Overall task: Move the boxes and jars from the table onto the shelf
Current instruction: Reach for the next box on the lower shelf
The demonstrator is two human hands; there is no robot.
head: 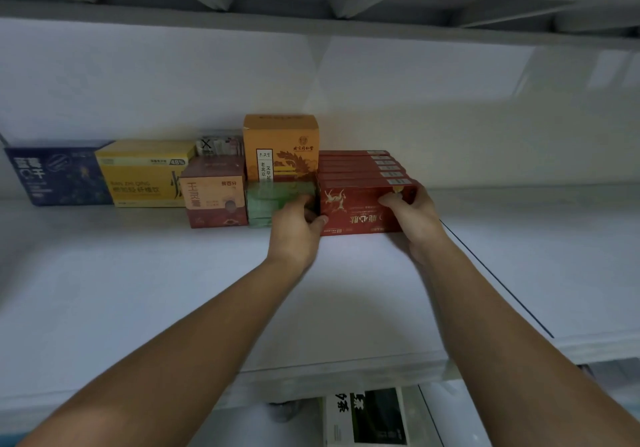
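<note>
A white shelf board [138,290] fills the view under a grey upper shelf [311,13]. Nearest, below the board's front edge and beneath the right forearm, a white-and-green box [367,415] is seen on a lower level, not yet shelved; whether it lies on the table cannot be told.

Farther in, a row of flat red boxes [363,186], stood on edge one behind another, is clamped from both ends. The left hand [298,218] is curled round the left end, thumb on the front face, fingers tucked in beside a green pack [273,200]. The right hand [412,214] is curled round the right end, thumb laid on the front box's upper corner.

The step in hand is judged to be the seating of this row. Even inward pressure from both ends should be kept so that no middle box slips out, and the row should be slid flat along the board, not lifted. The left fingers are best drawn out before the gap at the green pack is closed.

Beyond the left hand stand an orange box [280,148], a maroon box [216,197], a yellow box [145,176] and a blue box [59,176].
</note>
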